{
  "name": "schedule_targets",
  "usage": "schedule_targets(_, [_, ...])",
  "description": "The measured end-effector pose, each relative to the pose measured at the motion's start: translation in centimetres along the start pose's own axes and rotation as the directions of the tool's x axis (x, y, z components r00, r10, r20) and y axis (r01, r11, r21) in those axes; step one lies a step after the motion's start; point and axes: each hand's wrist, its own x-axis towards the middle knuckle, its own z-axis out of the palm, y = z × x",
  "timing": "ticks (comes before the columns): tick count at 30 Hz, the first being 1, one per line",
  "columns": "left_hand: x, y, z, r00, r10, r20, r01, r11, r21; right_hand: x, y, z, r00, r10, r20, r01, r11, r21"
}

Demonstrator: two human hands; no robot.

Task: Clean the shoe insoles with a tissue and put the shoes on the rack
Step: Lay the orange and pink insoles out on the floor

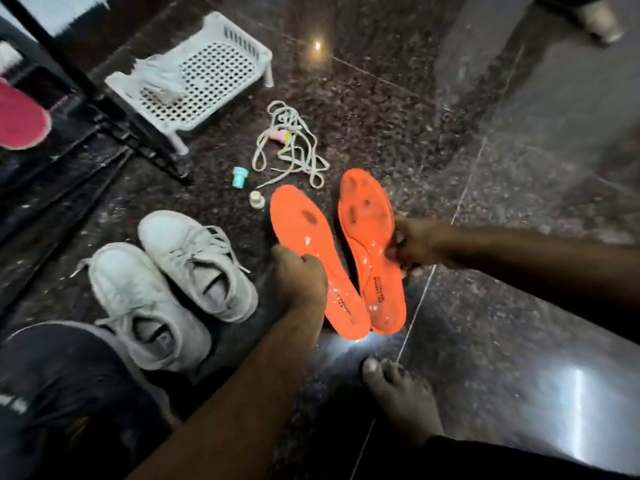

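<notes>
Head view: left hand (pixel 300 276) fingers curl over the left insole (pixel 313 258) edge; right hand (pixel 414 244) pinches the right insole (pixel 370 251). Shoes (pixel 173 285) sit left of the fingers, rack (pixel 194 77) beyond. Risk: dark smudges past the fingertips spread if rubbed dry. The white wad (pixel 161 81) on the rack is possibly tissue; right fingertips are blurred.

Orange insoles (pixel 372 258), white shoes (pixel 145 303)

We grip two orange insoles, left hand (pixel 300 277) on one (pixel 313 251), right hand (pixel 412 244) on the other (pixel 369 237), beside grey shoes (pixel 166 285).
</notes>
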Motion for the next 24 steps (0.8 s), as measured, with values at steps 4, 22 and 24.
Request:
schedule_targets(4, [1.1,-2.2,1.6,0.998,-0.059,-0.012,0.059,0.998,0.015,1.8,0.5,0.1,0.999,-0.014,0.052,0.013,1.0,0.015])
schedule_targets(22, [-1.7,-5.1,-1.7,0.93,0.338,-0.142,-0.276,0.9,0.339,4.1,-2.1,2.4,0.972,-0.131,-0.194,-0.002,0.823,-0.568])
schedule_targets(24, [-1.3,-3.9,-2.5,0.9,0.398,-0.177,-0.353,0.904,0.241,3.6,-4.7,2.8,0.943,-0.267,-0.2,0.129,0.846,-0.518])
